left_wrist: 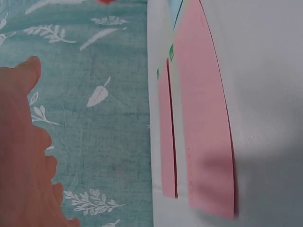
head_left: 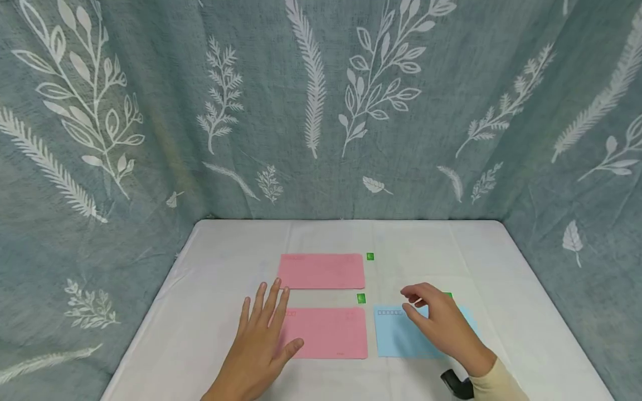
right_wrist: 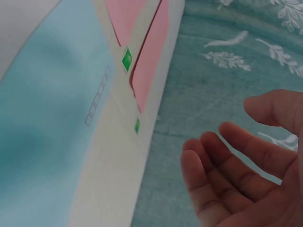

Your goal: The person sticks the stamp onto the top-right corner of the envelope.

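My left hand [head_left: 257,340], fingers straight and spread, overlaps the left end of the near pink envelope [head_left: 328,334] in the head view. In the left wrist view the hand [left_wrist: 23,146] appears apart from the paper. Over the right part of a blue envelope [head_left: 401,337] hovers my right hand [head_left: 441,320], its fingers loosely bent. Nothing lies between thumb and fingers of the right hand [right_wrist: 241,175] in the right wrist view. One green stamp [head_left: 361,298] lies just above the near pink envelope's right corner. A further green stamp [head_left: 448,294] peeks out behind the right hand.
Farther back on the white table [head_left: 241,239] lies a second pink envelope [head_left: 321,271], with a green stamp [head_left: 370,256] by its upper right corner. A grey-green leaf-patterned curtain [head_left: 321,184] encloses the back and sides. A black device [head_left: 457,384] sits at the right wrist.
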{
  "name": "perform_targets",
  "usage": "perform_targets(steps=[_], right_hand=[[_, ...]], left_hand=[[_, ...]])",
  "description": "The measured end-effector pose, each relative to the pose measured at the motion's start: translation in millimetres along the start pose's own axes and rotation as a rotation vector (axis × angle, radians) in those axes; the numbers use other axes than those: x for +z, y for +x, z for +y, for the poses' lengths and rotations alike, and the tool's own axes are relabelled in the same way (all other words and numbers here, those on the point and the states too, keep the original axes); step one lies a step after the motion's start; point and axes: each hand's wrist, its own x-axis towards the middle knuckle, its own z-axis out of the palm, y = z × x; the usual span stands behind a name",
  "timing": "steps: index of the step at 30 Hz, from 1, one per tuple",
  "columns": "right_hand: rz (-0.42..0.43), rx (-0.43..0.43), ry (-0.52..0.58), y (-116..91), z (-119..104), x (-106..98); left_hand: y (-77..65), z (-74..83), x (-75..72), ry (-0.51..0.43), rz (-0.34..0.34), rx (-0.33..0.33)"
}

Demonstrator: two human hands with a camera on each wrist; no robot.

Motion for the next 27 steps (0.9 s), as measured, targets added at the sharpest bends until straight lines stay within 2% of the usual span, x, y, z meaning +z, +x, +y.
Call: perform_targets(steps=[6,10,18,22,27], right_hand=[[-0.094,0.065,0.103,22.2,3.9,11.7],[-0.140,0.079,0.143,33.7,7.7,21.6],[-0.199,0.072,0.148,48.8,15.7,40.6],[-0.199,0.062,0.156,55.8,17.5,47.2],[-0.215,0.107,0.171,63.6,20.1,55.1]], left_hand=[[0.6,4.4,6.9,-0.097,0.005,0.012],[0.6,8.7,14.7,-0.113,-0.012,0.026],[-1.3,20.4,27.2,-0.205,-0.082,0.055],[-0.6,22.9,32.5,-0.180,-0.099,0.078],[-1.4,23.6,41.7,-0.161,-0.129,0.093]])
